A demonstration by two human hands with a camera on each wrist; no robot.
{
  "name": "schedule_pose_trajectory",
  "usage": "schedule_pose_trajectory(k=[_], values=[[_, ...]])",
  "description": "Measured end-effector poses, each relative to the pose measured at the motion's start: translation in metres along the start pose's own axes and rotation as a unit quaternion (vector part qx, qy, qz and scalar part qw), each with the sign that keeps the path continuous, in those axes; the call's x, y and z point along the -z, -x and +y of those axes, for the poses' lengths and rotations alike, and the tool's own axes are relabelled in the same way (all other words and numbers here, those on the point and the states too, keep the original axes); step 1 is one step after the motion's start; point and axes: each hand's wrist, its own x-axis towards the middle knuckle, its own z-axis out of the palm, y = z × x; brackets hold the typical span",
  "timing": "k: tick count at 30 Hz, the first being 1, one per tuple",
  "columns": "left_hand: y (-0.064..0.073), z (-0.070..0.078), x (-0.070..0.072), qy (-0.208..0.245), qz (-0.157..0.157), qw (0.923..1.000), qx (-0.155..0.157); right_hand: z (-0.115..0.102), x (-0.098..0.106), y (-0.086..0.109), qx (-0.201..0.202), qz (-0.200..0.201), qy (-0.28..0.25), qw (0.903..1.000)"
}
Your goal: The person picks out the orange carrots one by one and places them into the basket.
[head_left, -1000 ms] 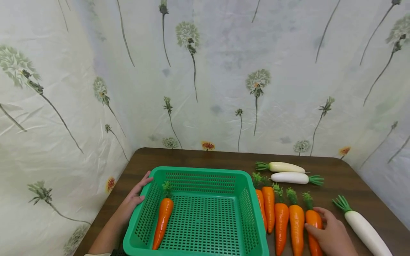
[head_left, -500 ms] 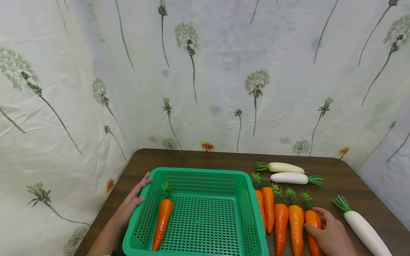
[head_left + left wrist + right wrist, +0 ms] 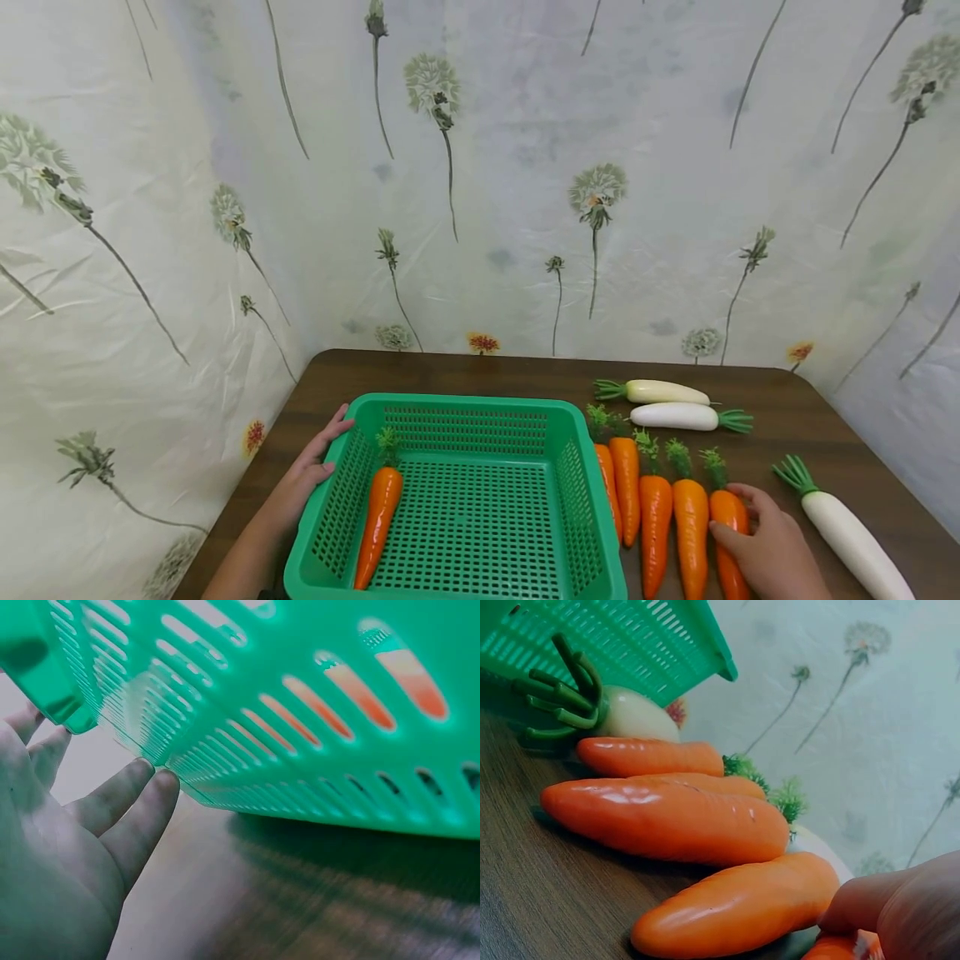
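My right hand [image 3: 772, 542] grips the rightmost orange carrot [image 3: 729, 512], thumb on its left side and fingers on its right. In the right wrist view only a bit of that carrot [image 3: 831, 947] shows beside the thumb. Several other carrots [image 3: 690, 533] lie in a row between it and the green plastic basket [image 3: 611, 558]. One carrot [image 3: 379, 521] lies inside the basket along its left side. With straight fingers, my left hand [image 3: 303, 471] touches the basket's left side near the rim; the left wrist view shows fingertips [image 3: 161, 780] at the slotted outer wall.
Two white radishes [image 3: 675, 417] lie behind the carrots. Another white radish [image 3: 855, 542] lies right of my right hand. In the right wrist view, a radish [image 3: 637, 714] with thick green stalks lies near the basket. A flowered cloth [image 3: 510, 167] hangs behind the brown table [image 3: 465, 363].
The head view has shifted slightly, so everything appears a little further left. Both hands keep their places, the right on the rightmost carrot and the left at the basket.
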Motion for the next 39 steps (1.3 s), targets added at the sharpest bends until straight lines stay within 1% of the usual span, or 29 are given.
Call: schedule_pose_trajectory(k=[11, 20, 23, 26, 30, 33, 36, 39], values=[[0.0, 0.0, 0.0, 0.005, -0.004, 1.0, -0.002, -0.004, 0.002, 0.003, -0.003, 0.003, -0.005, 1.0], [0.0, 0.001, 0.0, 0.006, -0.003, 1.0, -0.003, 0.0, 0.001, -0.001, -0.01, -0.002, -0.022, 0.9997], [-0.001, 0.001, -0.001, 0.015, -0.006, 0.9999, -0.002, 0.002, 0.003, -0.002, -0.025, -0.009, -0.032, 0.9992], [-0.001, 0.003, -0.001, 0.013, -0.006, 0.9999, 0.003, 0.001, 0.003, -0.003, -0.034, -0.014, -0.054, 0.9978], [-0.002, 0.004, -0.002, 0.006, 0.001, 1.0, 0.008, -0.003, 0.004, -0.001, -0.027, -0.005, -0.095, 0.9951], [-0.002, 0.003, -0.002, 0.004, 0.005, 1.0, 0.006, -0.008, 0.003, 0.002, -0.018, 0.005, -0.116, 0.993], [-0.001, 0.002, -0.001, 0.004, 0.001, 1.0, 0.002, -0.012, 0.001, 0.005, -0.014, 0.01, -0.123, 0.9922], [-0.001, 0.001, 0.0, 0.004, -0.002, 1.0, -0.001, -0.014, 0.001, 0.007, -0.02, 0.012, -0.118, 0.9927]])
